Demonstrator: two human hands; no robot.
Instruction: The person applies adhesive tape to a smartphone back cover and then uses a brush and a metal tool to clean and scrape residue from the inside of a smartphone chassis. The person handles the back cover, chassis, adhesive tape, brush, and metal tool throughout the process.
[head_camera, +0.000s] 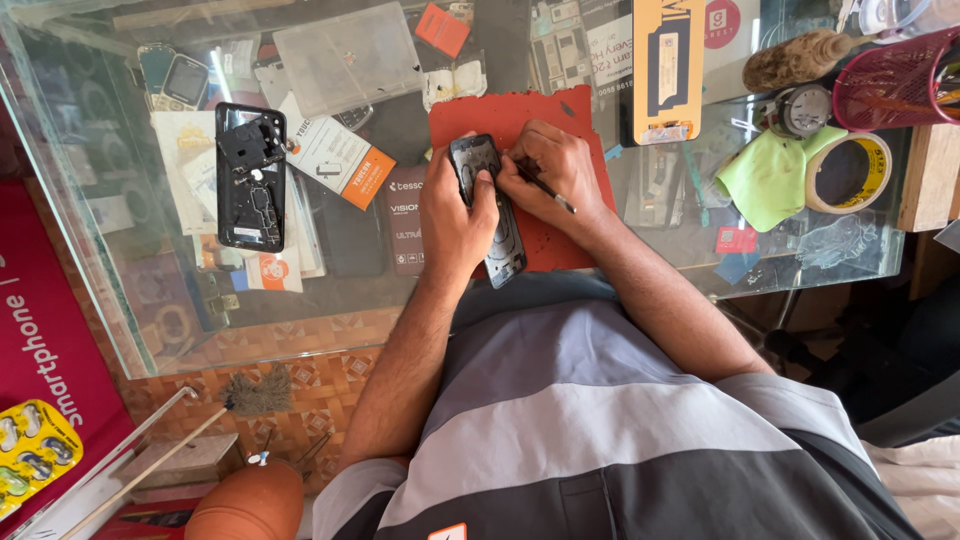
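Closest to us, down by the floor, a clay pot (247, 503) and a small brush (255, 392) on a long stick lean by the counter, with a yellow blister pack (30, 452) off to one side. Up from there, the person's grey striped shirt (610, 420) fills the view, both forearms reaching onto the glass counter (110, 300).

Now the hands. The left hand (455, 215) is wrapped around an opened phone (492, 215), thumb pressing its upper part, pinning it against the red work mat (545, 240). The phone lies at the mat's near left edge, its lower end poking out past the fingers. The right hand (555, 170) is pinched shut on a thin dark tool (548, 188), a screwdriver or pick, I cannot tell which, its tip working right at the phone's top end.

So I'd judge we're mid-disassembly, or reassembly, at a screw or clip near the top. The next move would call for a steady left grip and light, exact pressure from the tool tip so it doesn't slip.

Further out, another stripped phone body (250, 178) lies on the glass, packaging cards (340, 160) beside it. Far right: a green cloth (765, 175), a roll of tape (848, 172), a red mesh basket (895, 80).
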